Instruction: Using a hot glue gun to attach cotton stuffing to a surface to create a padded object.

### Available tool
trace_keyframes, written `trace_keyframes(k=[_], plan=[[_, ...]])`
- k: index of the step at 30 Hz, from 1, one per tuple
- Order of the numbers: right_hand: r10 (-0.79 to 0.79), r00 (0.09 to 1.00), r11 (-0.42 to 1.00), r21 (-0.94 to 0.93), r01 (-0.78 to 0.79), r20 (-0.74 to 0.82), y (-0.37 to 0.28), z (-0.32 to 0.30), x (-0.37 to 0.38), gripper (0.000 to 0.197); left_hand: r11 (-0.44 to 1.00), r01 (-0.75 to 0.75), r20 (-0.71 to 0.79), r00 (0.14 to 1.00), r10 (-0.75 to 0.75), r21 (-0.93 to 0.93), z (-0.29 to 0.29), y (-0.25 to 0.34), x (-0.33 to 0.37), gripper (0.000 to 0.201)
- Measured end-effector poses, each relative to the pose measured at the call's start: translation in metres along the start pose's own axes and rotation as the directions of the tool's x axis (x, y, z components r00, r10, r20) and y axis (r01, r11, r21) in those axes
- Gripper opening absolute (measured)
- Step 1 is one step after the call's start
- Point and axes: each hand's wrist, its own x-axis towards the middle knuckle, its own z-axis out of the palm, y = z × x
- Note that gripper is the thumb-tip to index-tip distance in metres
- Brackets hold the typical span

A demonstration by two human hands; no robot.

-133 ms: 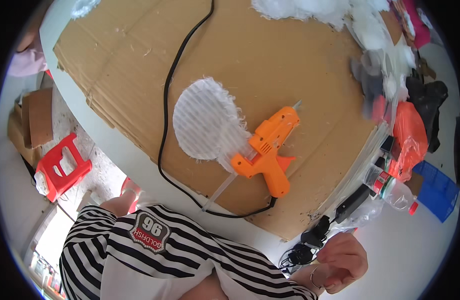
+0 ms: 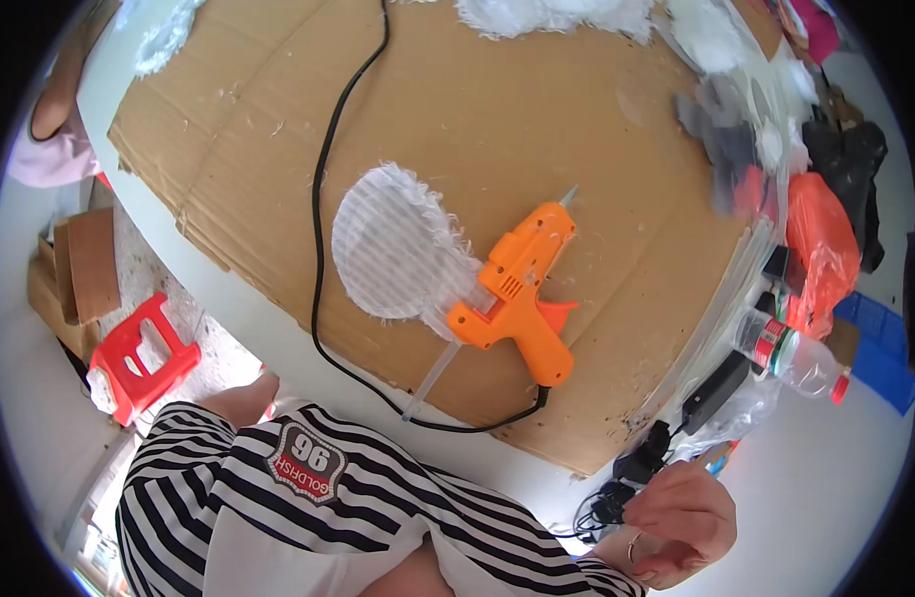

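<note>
My right hand [image 2: 681, 522] is at the lower right, past the table's near edge, with its fingers curled inward; whatever is inside them, if anything, is hidden. It is nearest to a bundle of black cables and plugs [image 2: 641, 456]. On the left, my bare forearm [image 2: 244, 400] comes out of a striped sleeve and passes out of sight at the table edge, so my left hand does not show. An orange glue gun [image 2: 522, 289] lies on the cardboard [image 2: 587, 119], a clear glue stick [image 2: 433, 378] sticking out behind. Its rear touches a round white fluffy fabric piece [image 2: 393, 244].
White fluffy fabric [image 2: 552, 15] lies along the far edge. A plastic bottle [image 2: 801, 363], a red plastic bag [image 2: 821, 244] and a blue basket [image 2: 880, 348] crowd the right side. A red stool [image 2: 144, 358] stands on the left floor; another person's arm [image 2: 60, 104] shows beyond.
The whole view has shifted slightly, so more of the other person's arm shows at the far left. The glue gun and fabric stay put on the cardboard, and my right hand remains curled.
</note>
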Motion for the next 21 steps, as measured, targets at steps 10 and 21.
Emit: trace_keyframes(k=[10, 21], plan=[[0.179, 0.964, 0.896, -0.437, -0.077, 0.197, -0.041, 0.06, -0.025, 0.046, 0.979, -0.203, -0.244, 0.948, 0.203, 0.026, -0.112, 0.045, 0.083, 0.03], [-0.002, 0.974, 0.729, -0.667, -0.153, -0.227, -0.063, 0.181, -0.073, 0.035, 0.734, -0.641, -0.578, 0.694, 0.43, -0.224, -0.134, 0.022, 0.065, 0.014]])
